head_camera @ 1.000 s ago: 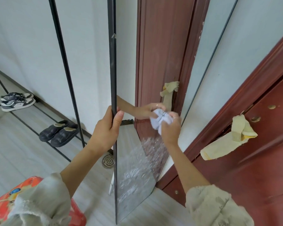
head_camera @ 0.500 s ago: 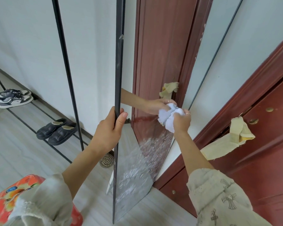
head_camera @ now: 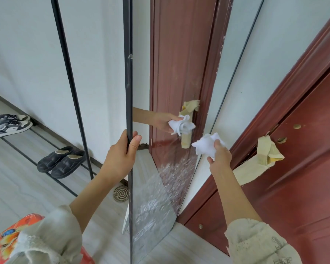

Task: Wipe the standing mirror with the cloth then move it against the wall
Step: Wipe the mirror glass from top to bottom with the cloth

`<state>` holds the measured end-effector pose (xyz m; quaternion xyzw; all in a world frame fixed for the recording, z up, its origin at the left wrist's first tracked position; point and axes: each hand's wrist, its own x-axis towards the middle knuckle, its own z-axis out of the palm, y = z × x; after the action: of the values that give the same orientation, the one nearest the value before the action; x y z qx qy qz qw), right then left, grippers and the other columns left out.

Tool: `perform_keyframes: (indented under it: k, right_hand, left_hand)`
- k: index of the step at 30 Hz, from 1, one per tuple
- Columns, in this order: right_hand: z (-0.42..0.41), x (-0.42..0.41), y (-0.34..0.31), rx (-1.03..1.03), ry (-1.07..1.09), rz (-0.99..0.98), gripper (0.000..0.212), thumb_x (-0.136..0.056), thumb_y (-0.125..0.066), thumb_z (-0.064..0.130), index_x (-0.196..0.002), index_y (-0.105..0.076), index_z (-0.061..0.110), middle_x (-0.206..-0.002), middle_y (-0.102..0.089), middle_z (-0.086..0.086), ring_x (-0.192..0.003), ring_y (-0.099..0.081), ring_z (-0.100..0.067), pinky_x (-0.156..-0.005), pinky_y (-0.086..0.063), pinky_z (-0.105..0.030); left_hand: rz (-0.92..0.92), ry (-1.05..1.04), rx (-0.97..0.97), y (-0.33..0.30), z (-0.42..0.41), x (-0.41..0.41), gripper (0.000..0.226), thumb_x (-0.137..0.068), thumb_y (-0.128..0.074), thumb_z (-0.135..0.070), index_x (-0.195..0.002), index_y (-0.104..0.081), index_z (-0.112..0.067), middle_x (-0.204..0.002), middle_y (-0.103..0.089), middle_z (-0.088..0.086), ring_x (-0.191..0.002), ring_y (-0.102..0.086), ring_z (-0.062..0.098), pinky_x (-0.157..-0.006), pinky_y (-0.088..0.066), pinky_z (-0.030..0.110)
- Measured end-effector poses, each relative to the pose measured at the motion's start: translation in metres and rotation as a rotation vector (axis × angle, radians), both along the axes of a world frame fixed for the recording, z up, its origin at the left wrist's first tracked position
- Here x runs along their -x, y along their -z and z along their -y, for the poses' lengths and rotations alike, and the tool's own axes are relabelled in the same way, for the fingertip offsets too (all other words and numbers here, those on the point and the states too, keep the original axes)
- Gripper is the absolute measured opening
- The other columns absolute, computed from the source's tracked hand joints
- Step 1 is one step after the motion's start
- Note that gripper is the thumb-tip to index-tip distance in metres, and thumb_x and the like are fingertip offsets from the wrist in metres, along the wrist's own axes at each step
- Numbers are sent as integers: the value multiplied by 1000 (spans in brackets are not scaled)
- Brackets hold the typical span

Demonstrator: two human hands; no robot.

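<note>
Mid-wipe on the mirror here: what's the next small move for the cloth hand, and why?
Probably bring the right hand with the cloth back onto the glass and wipe downward. The cloth sits just off the mirror near its right edge, and the lower glass shows streaky, smeared patches. The left hand grips the mirror's dark frame edge, steadying it for that stroke.

On the pale plank floor [head_camera: 17, 180] I see my standing mirror [head_camera: 152, 197], black slippers [head_camera: 61, 161], grey-white sneakers [head_camera: 10, 123], and a round spiral drain cover [head_camera: 120, 193].
</note>
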<state>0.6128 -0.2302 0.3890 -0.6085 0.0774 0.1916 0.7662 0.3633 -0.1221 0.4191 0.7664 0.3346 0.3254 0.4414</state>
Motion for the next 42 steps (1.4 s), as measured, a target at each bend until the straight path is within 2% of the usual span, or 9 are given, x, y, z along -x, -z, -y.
perform_keyframes:
  k: [6, 13, 20, 23, 29, 32, 35, 38, 42]
  right_hand:
    - [-3, -17, -5, -18, 88, 12, 34, -88, -57, 0, -121, -52, 0, -100, -59, -8, -97, -59, -25, -92, -51, -42]
    - [-32, -42, -7, 195, 207, 222, 45, -84, -45, -2, -128, -46, 5, -118, -59, -12, -92, -56, -25, -75, -44, -28]
    - [-49, -2, -11, 89, -169, 469, 42, -80, -48, -5, -121, -51, 4, -100, -57, -7, -87, -55, -20, -63, -45, -22]
    - [-38, 43, 4, 183, -393, 650, 46, -69, -53, 15, -114, -55, 10, -93, -55, 0, -78, -54, -9, -63, -46, -21]
    - [-13, 77, 44, 530, -959, 778, 37, -73, -59, 18, -109, -61, 10, -102, -54, -3, -90, -56, -18, -70, -45, -21]
    - [-11, 53, 27, 491, -555, 701, 34, -79, -57, -2, -112, -59, 7, -101, -58, -7, -89, -54, -17, -70, -46, -21]
    - [-18, 21, -14, 225, -97, 621, 34, -78, -47, -8, -101, -56, 15, -87, -57, -3, -83, -55, -20, -63, -45, -22]
    - [-37, 2, -43, 145, -38, 644, 39, -79, -46, -7, -114, -55, 10, -97, -59, -5, -88, -57, -21, -72, -49, -27]
    - [-52, 37, -37, 81, -152, 724, 34, -78, -49, -5, -109, -54, 7, -98, -54, -8, -78, -53, -9, -60, -42, -5]
  left_hand:
    - [13, -20, -33, 2, 0, -2, 19, -97, -36, -38, -84, -41, -26, -65, -48, -9, -59, -47, 7, -58, -38, 23]
    - [24, -42, -43, 4, -1, -4, 21, -95, -36, -39, -79, -39, -27, -60, -47, -7, -52, -48, 15, -60, -43, 35]
    - [29, -42, -36, 6, 0, -3, 19, -95, -35, -41, -84, -42, -26, -62, -48, -3, -56, -47, 15, -59, -40, 32]
    - [17, -29, -34, 6, 1, -2, 12, -96, -35, -40, -92, -42, -31, -72, -48, -9, -64, -46, 5, -63, -39, 21]
    - [5, -23, -50, 5, -1, 1, 21, -96, -36, -38, -98, -45, -20, -103, -63, 19, -69, -48, 13, -66, -37, 28]
    - [13, -12, -67, 6, 0, 1, 19, -96, -36, -39, -82, -41, -26, -66, -52, 3, -61, -46, 17, -60, -38, 30]
    - [25, -20, -61, 6, 1, 0, 19, -96, -36, -39, -88, -44, -24, -69, -52, 1, -63, -50, 16, -62, -42, 28]
    - [22, -27, -68, 7, 1, 0, 21, -97, -36, -38, -98, -46, -19, -76, -56, -2, -69, -52, 12, -66, -41, 18]
    - [13, -42, -56, 8, 0, -1, 18, -97, -36, -39, -93, -44, -23, -74, -47, -16, -67, -46, -1, -65, -39, 15]
